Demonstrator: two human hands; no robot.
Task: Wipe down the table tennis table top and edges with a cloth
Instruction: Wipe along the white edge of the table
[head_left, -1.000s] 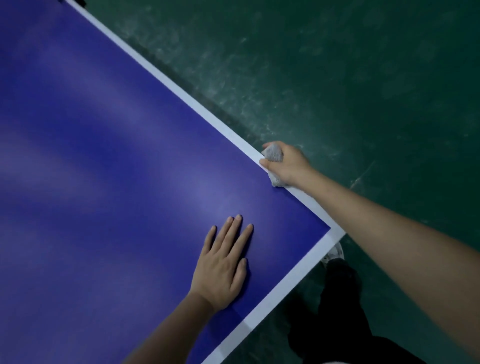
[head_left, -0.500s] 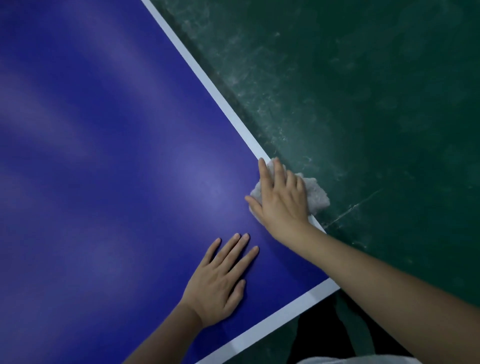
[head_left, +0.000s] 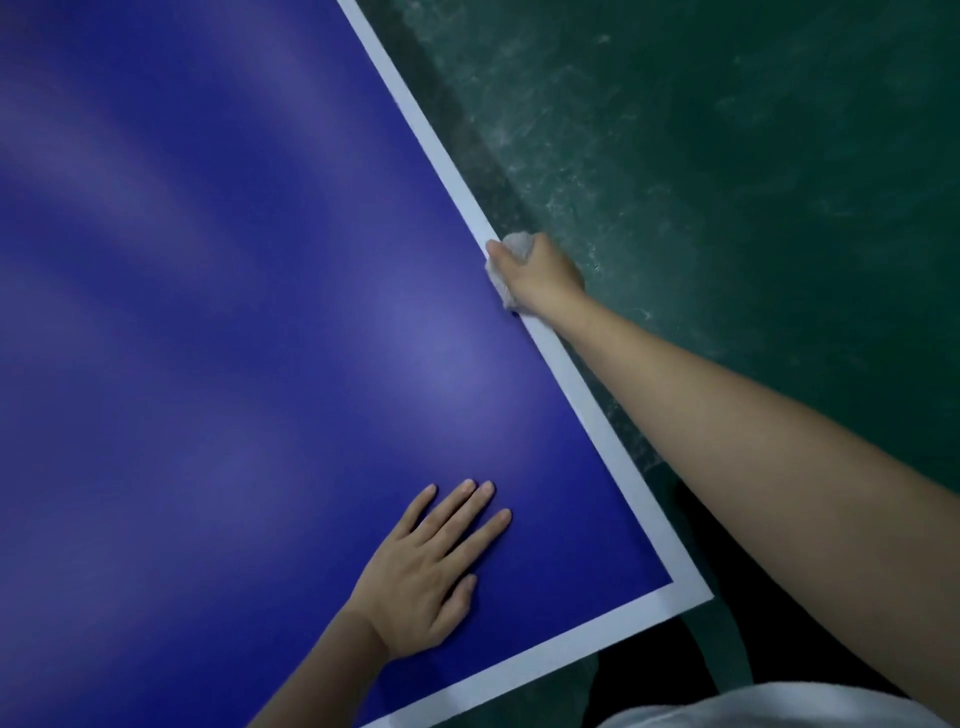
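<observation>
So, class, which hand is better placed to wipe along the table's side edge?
Right: the right hand grips the cloth at the table edge; the left hand rests flat on the top, empty.

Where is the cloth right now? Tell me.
Head view: the cloth is bunched in the right hand against the right edge of the table, beyond the flat left hand.

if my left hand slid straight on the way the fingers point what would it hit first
Nothing on the blue table top lies in its way: the left hand would cross bare surface to the white side line, then probably meet the right forearm past the edge, though its height is unclear.
</observation>
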